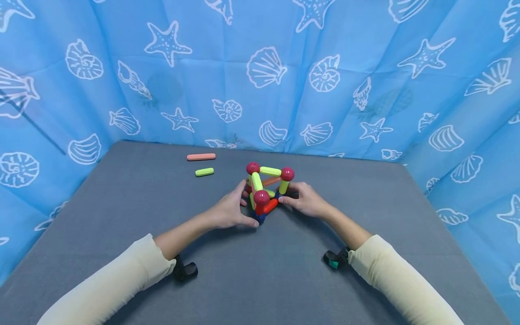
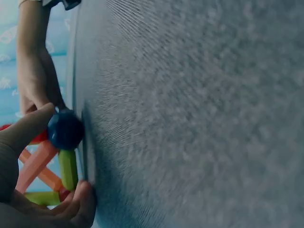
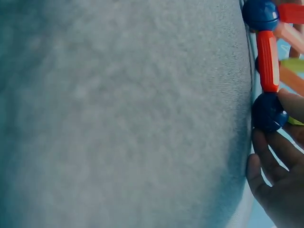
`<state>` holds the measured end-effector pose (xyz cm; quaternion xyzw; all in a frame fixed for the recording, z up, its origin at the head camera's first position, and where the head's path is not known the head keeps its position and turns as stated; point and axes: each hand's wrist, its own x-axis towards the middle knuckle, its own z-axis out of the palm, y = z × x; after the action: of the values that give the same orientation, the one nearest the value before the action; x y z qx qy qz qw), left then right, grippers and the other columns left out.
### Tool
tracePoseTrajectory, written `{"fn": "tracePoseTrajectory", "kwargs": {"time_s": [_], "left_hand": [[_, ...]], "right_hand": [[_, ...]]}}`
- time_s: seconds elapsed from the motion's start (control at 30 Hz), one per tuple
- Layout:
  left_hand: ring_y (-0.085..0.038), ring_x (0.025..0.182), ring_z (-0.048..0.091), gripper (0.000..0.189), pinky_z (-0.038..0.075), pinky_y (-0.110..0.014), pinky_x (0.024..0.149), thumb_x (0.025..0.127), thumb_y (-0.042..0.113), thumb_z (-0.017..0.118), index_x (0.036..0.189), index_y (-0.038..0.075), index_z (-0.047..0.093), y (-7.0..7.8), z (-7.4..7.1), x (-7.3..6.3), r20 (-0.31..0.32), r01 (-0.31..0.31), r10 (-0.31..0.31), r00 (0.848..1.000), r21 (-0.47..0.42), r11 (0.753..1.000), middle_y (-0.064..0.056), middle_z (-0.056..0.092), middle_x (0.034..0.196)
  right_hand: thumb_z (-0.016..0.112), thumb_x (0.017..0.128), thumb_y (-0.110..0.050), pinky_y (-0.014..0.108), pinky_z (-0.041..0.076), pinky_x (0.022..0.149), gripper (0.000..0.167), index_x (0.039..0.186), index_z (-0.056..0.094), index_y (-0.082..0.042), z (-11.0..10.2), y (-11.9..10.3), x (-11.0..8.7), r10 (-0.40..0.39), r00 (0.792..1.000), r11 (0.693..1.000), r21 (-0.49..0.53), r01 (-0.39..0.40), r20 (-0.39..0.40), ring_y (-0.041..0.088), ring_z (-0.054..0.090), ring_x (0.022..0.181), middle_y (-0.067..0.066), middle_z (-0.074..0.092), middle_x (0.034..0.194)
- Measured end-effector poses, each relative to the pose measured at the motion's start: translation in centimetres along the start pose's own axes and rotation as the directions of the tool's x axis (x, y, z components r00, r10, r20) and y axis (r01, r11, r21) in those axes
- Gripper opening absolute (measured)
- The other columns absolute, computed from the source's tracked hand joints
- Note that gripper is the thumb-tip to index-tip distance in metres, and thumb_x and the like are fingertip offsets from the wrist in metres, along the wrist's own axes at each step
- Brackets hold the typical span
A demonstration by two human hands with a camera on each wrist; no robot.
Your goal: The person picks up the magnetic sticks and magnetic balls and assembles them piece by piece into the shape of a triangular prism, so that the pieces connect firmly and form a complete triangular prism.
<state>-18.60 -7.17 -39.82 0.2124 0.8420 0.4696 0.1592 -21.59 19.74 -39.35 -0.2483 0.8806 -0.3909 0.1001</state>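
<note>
A frame built of magnetic rods and balls (image 1: 261, 197) stands on the grey table, with crimson balls at its upper corners and blue balls among its lower ones. My left hand (image 1: 231, 210) grips its left side, thumb on the near blue ball (image 2: 65, 129) and fingers curled by the far end of a lime rod (image 2: 68, 169). On the right, my right hand (image 1: 305, 198) pinches another blue ball (image 3: 269, 112) between thumb and fingers. A red rod (image 3: 268, 61) joins the two blue balls along the base. Orange rods (image 2: 37, 164) slant across the frame's sides.
Behind the left hand, a loose salmon rod (image 1: 201, 157) and a shorter lime rod (image 1: 204, 172) lie on the grey table (image 1: 284, 280). A blue curtain (image 1: 227, 81) with white shell prints hangs along the back and sides. Each wrist wears a black camera mount (image 1: 184, 271).
</note>
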Motion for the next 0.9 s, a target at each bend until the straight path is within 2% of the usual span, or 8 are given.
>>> {"fn": "tracePoseTrajectory", "kwargs": {"time_s": [0.13, 0.27, 0.37, 0.53, 0.6, 0.67, 0.77, 0.9], "left_hand": [[-0.025, 0.116, 0.054, 0.110, 0.049, -0.041, 0.098, 0.076, 0.016, 0.088, 0.158, 0.007, 0.014, -0.4, -0.1, 0.8, -0.007, -0.043, 0.043, 0.999, 0.024, 0.999, -0.012, 0.049, 0.137], [-0.026, 0.114, 0.057, 0.105, 0.053, -0.041, 0.092, 0.081, 0.012, 0.083, 0.159, 0.011, 0.014, -0.6, -1.1, 1.3, 0.038, -0.028, 0.027, 0.999, 0.015, 0.999, -0.012, 0.051, 0.138], [-0.027, 0.113, 0.059, 0.094, 0.052, -0.042, 0.094, 0.083, 0.007, 0.080, 0.157, 0.013, 0.023, -0.9, -1.9, 1.8, 0.044, -0.050, 0.049, 0.998, 0.011, 0.999, -0.013, 0.053, 0.136], [-0.030, 0.116, 0.061, 0.074, 0.046, -0.048, 0.103, 0.086, 0.002, 0.075, 0.149, 0.007, 0.036, -1.5, -2.6, 2.6, -0.001, -0.077, 0.078, 0.997, 0.045, 0.996, -0.016, 0.063, 0.128], [-0.030, 0.119, 0.061, 0.073, 0.043, -0.049, 0.105, 0.087, 0.002, 0.074, 0.149, 0.006, 0.036, -1.6, -2.8, 2.8, -0.004, -0.067, 0.067, 0.998, 0.053, 0.996, -0.016, 0.064, 0.128], [-0.031, 0.121, 0.060, 0.074, 0.041, -0.051, 0.107, 0.088, 0.003, 0.074, 0.150, 0.006, 0.034, -1.6, -2.9, 2.9, -0.003, -0.057, 0.058, 0.998, 0.058, 0.997, -0.015, 0.064, 0.129], [-0.031, 0.123, 0.058, 0.075, 0.038, -0.053, 0.108, 0.088, 0.004, 0.074, 0.151, 0.006, 0.033, -1.6, -3.0, 3.1, 0.005, -0.052, 0.052, 0.999, 0.057, 0.997, -0.015, 0.064, 0.130], [-0.031, 0.124, 0.058, 0.077, 0.038, -0.052, 0.109, 0.087, 0.004, 0.074, 0.152, 0.006, 0.032, -1.7, -3.1, 3.2, 0.020, -0.053, 0.052, 0.998, 0.048, 0.997, -0.016, 0.063, 0.132]], "right_hand": [[0.071, 0.093, -0.020, 0.050, 0.048, 0.096, 0.035, 0.120, 0.066, 0.001, -0.3, -0.3, -0.4, 0.000, 1.000, 0.999, -0.049, 0.001, 0.019, 0.027, 0.063, 0.106, 0.013, 0.069, 0.115], [0.070, 0.093, -0.020, 0.046, 0.052, 0.090, 0.031, 0.116, 0.067, 0.000, -0.8, -0.4, -1.1, -0.014, 0.998, 0.998, -0.063, 0.018, 0.063, 0.024, 0.064, 0.100, 0.011, 0.070, 0.110], [0.067, 0.093, -0.016, 0.047, 0.052, 0.091, 0.029, 0.115, 0.067, 0.002, -1.2, -0.4, -1.8, -0.036, 0.994, 0.998, -0.053, 0.042, 0.100, 0.026, 0.066, 0.103, 0.012, 0.070, 0.111], [0.063, 0.093, -0.009, 0.045, 0.053, 0.091, 0.024, 0.114, 0.067, 0.003, -1.6, -0.4, -2.2, -0.088, 0.983, 0.996, 0.009, 0.088, 0.161, 0.027, 0.067, 0.103, 0.013, 0.071, 0.108], [0.063, 0.093, -0.007, 0.042, 0.054, 0.088, 0.022, 0.112, 0.067, 0.003, -1.6, -0.2, -2.0, -0.101, 0.984, 0.995, 0.032, 0.098, 0.146, 0.026, 0.067, 0.098, 0.012, 0.072, 0.104], [0.064, 0.093, -0.006, 0.041, 0.054, 0.086, 0.021, 0.112, 0.066, 0.003, -1.4, 0.1, -1.5, -0.089, 0.991, 0.996, 0.033, 0.086, 0.095, 0.025, 0.067, 0.096, 0.012, 0.072, 0.103], [0.069, 0.091, -0.006, 0.043, 0.054, 0.088, 0.033, 0.123, 0.061, 0.002, -1.2, 0.5, -0.5, -0.043, 0.999, 0.999, 0.021, 0.043, -0.004, 0.027, 0.066, 0.101, 0.014, 0.069, 0.112], [0.068, 0.095, -0.014, 0.043, 0.056, 0.082, 0.043, 0.134, 0.053, -0.004, -0.8, 0.7, 0.7, 0.006, 0.999, 0.999, 0.046, -0.005, -0.031, 0.028, 0.066, 0.099, 0.015, 0.067, 0.116]]}}
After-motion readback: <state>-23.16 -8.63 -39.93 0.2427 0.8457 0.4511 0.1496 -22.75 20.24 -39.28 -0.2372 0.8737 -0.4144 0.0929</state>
